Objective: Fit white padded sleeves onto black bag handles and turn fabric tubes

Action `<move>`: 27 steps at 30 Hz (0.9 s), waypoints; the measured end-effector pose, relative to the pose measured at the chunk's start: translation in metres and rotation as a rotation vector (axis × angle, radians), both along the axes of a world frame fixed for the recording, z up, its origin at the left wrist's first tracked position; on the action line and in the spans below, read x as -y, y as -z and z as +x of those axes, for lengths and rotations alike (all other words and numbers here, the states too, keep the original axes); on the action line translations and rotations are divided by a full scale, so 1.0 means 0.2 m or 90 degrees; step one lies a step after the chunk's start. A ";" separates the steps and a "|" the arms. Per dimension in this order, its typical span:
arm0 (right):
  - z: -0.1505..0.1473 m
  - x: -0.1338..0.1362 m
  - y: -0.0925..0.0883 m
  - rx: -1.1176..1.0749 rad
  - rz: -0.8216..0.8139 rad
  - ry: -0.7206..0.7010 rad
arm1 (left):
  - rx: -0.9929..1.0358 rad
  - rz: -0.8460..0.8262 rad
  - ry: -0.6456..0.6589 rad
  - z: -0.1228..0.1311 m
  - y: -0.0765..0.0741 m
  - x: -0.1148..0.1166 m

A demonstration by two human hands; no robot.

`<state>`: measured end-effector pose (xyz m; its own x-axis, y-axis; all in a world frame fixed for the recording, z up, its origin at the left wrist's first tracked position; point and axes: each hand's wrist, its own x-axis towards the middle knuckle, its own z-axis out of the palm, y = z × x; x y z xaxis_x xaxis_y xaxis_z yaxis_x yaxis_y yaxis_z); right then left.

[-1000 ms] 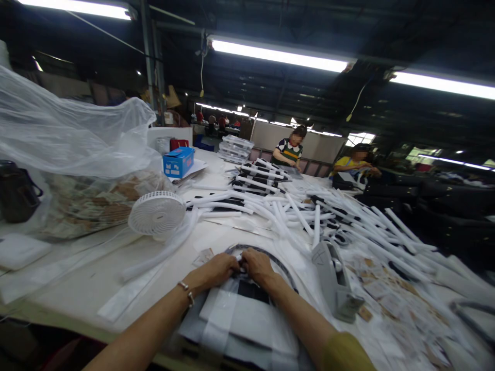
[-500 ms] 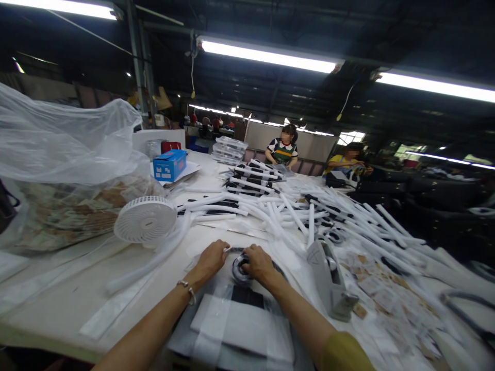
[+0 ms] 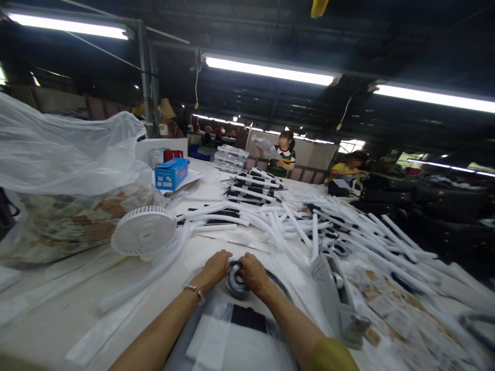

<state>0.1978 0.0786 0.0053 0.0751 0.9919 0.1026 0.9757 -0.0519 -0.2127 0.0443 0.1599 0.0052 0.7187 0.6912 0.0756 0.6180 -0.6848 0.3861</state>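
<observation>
- I have the left hand [image 3: 215,268] curled against the left side of a rolled strap [image 3: 235,282], with the fingers closed on it.
- The right hand [image 3: 253,273] grips the same roll from the right side, so both hands hold it between them.
- The roll sits on the table [image 3: 46,335] in front of me, just beyond a clear flat bag [image 3: 240,342].
- A white fan [image 3: 144,231] lies to the left, and a grey tape dispenser [image 3: 336,301] stands to the right.
- White tubes [image 3: 296,219] lie piled further back.

white fan [image 3: 143,231], blue box [image 3: 171,173], grey tape dispenser [image 3: 337,303]
</observation>
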 end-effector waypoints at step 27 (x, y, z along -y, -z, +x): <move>0.03 -0.05 -0.08 -0.073 -0.050 -0.081 | -0.129 0.024 -0.057 0.02 -0.12 0.16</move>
